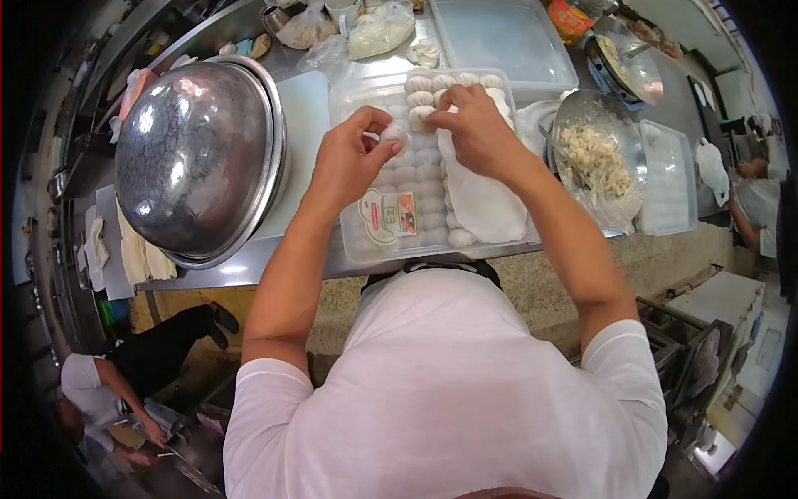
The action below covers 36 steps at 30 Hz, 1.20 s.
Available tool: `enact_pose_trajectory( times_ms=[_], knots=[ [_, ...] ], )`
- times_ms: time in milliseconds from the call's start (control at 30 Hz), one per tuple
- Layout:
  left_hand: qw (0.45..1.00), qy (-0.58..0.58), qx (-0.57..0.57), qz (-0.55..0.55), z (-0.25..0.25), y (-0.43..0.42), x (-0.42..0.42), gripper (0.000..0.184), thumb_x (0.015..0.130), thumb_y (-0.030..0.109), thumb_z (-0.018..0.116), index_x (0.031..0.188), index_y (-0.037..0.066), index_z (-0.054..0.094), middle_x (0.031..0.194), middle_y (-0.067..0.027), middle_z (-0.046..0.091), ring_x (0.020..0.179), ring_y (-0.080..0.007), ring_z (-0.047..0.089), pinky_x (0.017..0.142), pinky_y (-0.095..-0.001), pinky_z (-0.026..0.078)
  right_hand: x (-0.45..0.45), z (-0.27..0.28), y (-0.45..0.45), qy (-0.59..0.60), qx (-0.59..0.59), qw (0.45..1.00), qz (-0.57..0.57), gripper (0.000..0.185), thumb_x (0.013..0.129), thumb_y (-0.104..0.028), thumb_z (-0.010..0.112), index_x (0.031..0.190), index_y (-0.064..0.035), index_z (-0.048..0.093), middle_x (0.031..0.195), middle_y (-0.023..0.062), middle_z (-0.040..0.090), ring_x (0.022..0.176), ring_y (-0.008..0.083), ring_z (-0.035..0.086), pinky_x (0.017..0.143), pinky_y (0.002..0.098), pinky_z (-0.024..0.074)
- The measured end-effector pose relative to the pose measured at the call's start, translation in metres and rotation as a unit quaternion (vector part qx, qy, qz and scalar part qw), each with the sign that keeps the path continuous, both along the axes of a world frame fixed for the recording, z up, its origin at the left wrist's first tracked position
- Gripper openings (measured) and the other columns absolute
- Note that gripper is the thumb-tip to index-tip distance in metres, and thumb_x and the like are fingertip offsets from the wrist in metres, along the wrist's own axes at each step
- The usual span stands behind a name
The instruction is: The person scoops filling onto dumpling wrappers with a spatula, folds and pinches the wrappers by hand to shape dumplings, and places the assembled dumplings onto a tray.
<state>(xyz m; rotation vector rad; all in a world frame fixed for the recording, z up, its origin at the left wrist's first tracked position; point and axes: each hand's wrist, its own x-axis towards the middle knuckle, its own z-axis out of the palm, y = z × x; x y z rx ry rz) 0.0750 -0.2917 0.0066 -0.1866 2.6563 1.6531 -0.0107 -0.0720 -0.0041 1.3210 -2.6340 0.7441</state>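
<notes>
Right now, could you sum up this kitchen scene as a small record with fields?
Left hand: the left hand holds a small white dumpling at its fingertips
Right hand: the right hand is at the uncovered dumplings; its grip is unclear
Tray: plastic, with dumplings in rows, partly under a white cloth
Right of tray: metal bowl with pale chopped filling
Left of tray: large metal dome
Beyond tray: pale plastic container
Nearby: a co-worker at lower left
</notes>
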Motion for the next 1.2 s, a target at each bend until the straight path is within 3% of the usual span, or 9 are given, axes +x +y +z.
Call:
enact_pose_trajectory(
  times_ms=[100, 333, 500, 733, 833, 1000, 1100, 1133, 1200],
  knots=[
    [0.999, 0.032, -0.004, -0.032, -0.013, -0.002, -0.004, 0.030, 0.089, 0.006, 0.075, 0.117, -0.001, 0.067, 0.102, -0.0065, 0.070, 0.080, -0.0085, 0.065, 0.071, -0.0242, 0.053, -0.016, -0.010, -0.004, -0.005, 0.100, 0.994, 0.047, 0.029, 0.074, 0.006, 0.061, 0.094, -0.0102, 0.074, 0.106, 0.0087, 0.059, 0.105, 0.0326, 0.052, 0.089, 0.0426, 0.0455],
    [0.996, 0.043, -0.051, -0.063, -0.020, 0.001, -0.013, 0.027, 0.086, 0.005, 0.076, 0.113, 0.005, 0.071, 0.102, -0.0072, 0.068, 0.079, -0.0129, 0.065, 0.072, -0.0279, 0.053, -0.028, -0.001, 0.014, -0.025, 0.017, 0.993, 0.116, 0.021, 0.068, 0.010, 0.057, 0.082, -0.0061, 0.060, 0.101, 0.0080, 0.059, 0.106, 0.0337, 0.051, 0.089, 0.0423, 0.0455],
    [0.983, 0.127, -0.098, -0.094, -0.035, 0.018, -0.027, 0.026, 0.083, 0.004, 0.077, 0.109, 0.008, 0.074, 0.096, -0.0074, 0.060, 0.080, -0.0203, 0.061, 0.075, -0.0331, 0.052, -0.017, 0.012, 0.027, -0.102, -0.024, 0.993, 0.060, 0.023, 0.068, 0.010, 0.053, 0.085, -0.0050, 0.057, 0.094, 0.0083, 0.058, 0.102, 0.0330, 0.051, 0.084, 0.0396, 0.0466],
    [0.974, 0.159, -0.125, -0.105, -0.048, 0.029, -0.035, 0.029, 0.084, 0.003, 0.076, 0.111, 0.012, 0.073, 0.099, -0.0086, 0.058, 0.083, -0.0247, 0.062, 0.076, -0.0366, 0.052, -0.015, 0.002, 0.028, -0.092, -0.049, 0.993, 0.046, 0.020, 0.072, 0.008, 0.055, 0.085, -0.0065, 0.060, 0.093, 0.0076, 0.059, 0.099, 0.0326, 0.052, 0.084, 0.0420, 0.0480],
    [0.967, 0.170, -0.166, -0.087, -0.044, 0.030, -0.031, 0.038, 0.082, 0.004, 0.077, 0.118, 0.010, 0.066, 0.100, -0.0104, 0.060, 0.085, -0.0270, 0.064, 0.077, -0.0384, 0.053, -0.016, 0.001, 0.028, -0.089, -0.083, 0.991, 0.057, 0.025, 0.073, 0.009, 0.055, 0.091, -0.0072, 0.064, 0.095, 0.0079, 0.061, 0.098, 0.0321, 0.053, 0.084, 0.0408, 0.0480],
    [0.979, 0.114, -0.156, -0.065, -0.049, 0.033, -0.038, 0.047, 0.080, 0.004, 0.080, 0.118, 0.003, 0.054, 0.101, -0.0151, 0.064, 0.087, -0.0304, 0.066, 0.077, -0.0397, 0.054, -0.033, 0.007, 0.049, -0.125, -0.177, 0.974, -0.059, 0.025, 0.084, 0.003, 0.056, 0.104, -0.0051, 0.069, 0.100, 0.0105, 0.065, 0.093, 0.0301, 0.060, 0.077, 0.0389, 0.0504],
    [0.973, 0.124, -0.188, -0.059, -0.043, 0.036, -0.040, 0.043, 0.081, 0.007, 0.080, 0.116, 0.003, 0.056, 0.097, -0.0138, 0.065, 0.081, -0.0264, 0.067, 0.074, -0.0368, 0.054, -0.044, 0.020, 0.066, -0.169, -0.071, 0.975, -0.129, 0.019, 0.092, 0.000, 0.058, 0.108, -0.0008, 0.066, 0.101, 0.0073, 0.066, 0.087, 0.0189, 0.060, 0.079, 0.0315, 0.0484],
    [0.973, 0.125, -0.187, -0.061, -0.037, 0.036, -0.038, 0.043, 0.081, 0.007, 0.080, 0.116, 0.003, 0.056, 0.097, -0.0138, 0.065, 0.081, -0.0264, 0.067, 0.074, -0.0368, 0.054, -0.046, 0.018, 0.070, -0.152, -0.074, 0.978, -0.123, 0.016, 0.093, -0.004, 0.060, 0.107, 0.0009, 0.066, 0.094, 0.0068, 0.066, 0.078, 0.0179, 0.058, 0.073, 0.0300, 0.0482],
    [0.992, 0.052, -0.117, -0.008, -0.020, 0.034, -0.028, 0.033, 0.086, 0.012, 0.079, 0.110, 0.002, 0.060, 0.089, -0.0085, 0.067, 0.074, -0.0177, 0.065, 0.070, -0.0314, 0.053, -0.048, 0.020, 0.073, -0.194, -0.061, 0.972, -0.119, 0.015, 0.093, -0.005, 0.061, 0.106, 0.0005, 0.067, 0.093, 0.0060, 0.065, 0.077, 0.0172, 0.057, 0.072, 0.0299, 0.0480]
  ],
)
